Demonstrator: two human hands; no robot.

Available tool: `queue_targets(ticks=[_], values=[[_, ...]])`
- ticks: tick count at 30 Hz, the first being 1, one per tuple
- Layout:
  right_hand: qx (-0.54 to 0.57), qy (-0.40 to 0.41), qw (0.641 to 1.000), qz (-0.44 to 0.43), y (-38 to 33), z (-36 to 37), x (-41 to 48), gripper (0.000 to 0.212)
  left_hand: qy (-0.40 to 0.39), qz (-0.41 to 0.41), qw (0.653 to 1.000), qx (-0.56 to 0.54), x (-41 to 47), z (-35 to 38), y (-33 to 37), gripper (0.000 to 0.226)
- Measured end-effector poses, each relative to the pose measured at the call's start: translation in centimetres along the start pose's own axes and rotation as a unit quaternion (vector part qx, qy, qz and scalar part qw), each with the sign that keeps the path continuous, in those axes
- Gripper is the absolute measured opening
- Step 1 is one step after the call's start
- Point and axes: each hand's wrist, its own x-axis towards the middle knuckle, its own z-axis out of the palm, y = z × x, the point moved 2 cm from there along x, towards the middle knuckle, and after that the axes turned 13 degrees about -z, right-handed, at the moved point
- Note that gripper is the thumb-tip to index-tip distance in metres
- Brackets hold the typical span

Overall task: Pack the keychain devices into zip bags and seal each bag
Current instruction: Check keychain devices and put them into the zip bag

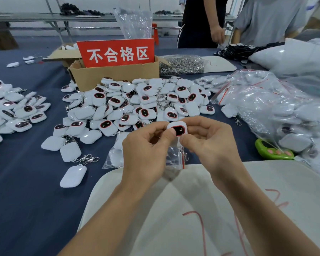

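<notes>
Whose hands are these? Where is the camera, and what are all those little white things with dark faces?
There is no machine here, only a person working. The camera sits on that person's head and looks down, so you see their own left hand and right hand. Both hands pinch one white keychain gadget with a dark screen ringed in red. On the blue table lies a big pile of gadgets just like it. Behind the pile stands a cardboard box with a red sign, and beside the box is a heap of metal clips. On the right are filled zip bags, clear ones with red strips. Another clear bag lies just below the hands.
</notes>
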Motion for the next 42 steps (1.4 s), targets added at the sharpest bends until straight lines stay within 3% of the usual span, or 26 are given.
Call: queue_targets(ticks=[4, 10, 16, 19, 23, 29, 34, 38, 42], values=[[-0.020, -0.014, 1.000, 0.014, 0.31, 0.09, -0.11, 0.029, 0.001, -0.022, 0.999, -0.037, 0.05, -0.01, -0.16, 0.011], [-0.014, -0.004, 1.000, 0.008, 0.30, -0.08, -0.11, 0.037, -0.006, -0.010, 1.000, -0.002, -0.17, 0.00, 0.09, 0.014], [-0.059, -0.015, 0.998, -0.004, 0.62, -0.16, 0.05, 0.027, 0.005, -0.023, 1.000, 0.008, -0.16, 0.02, 0.22, 0.010], [-0.103, -0.023, 0.994, -0.034, 0.52, -0.10, 0.11, 0.021, 0.013, -0.012, 0.999, 0.042, -0.24, 0.01, 0.16, 0.014], [-0.183, -0.017, 0.977, -0.111, 0.57, -0.23, -0.19, 0.033, 0.049, 0.051, 0.991, 0.115, -0.40, -0.22, 0.42, 0.029], [-0.169, 0.041, 0.972, -0.159, 0.67, -0.64, -0.01, 0.041, 0.114, 0.051, 0.976, 0.176, -0.61, -0.59, 0.26, 0.031], [-0.163, 0.042, 0.971, -0.169, 0.80, -0.67, 0.11, 0.038, 0.116, 0.045, 0.976, 0.177, -0.50, -0.54, -0.09, 0.028], [-0.125, 0.049, 0.979, -0.152, 0.81, -0.81, 0.49, 0.032, 0.057, 0.001, 0.991, 0.119, -0.09, -0.39, -0.12, 0.023], [-0.194, -0.014, 0.966, -0.170, 0.91, -0.75, 0.21, 0.056, 0.001, -0.085, 0.994, -0.072, 0.31, -0.22, 0.19, 0.012]])
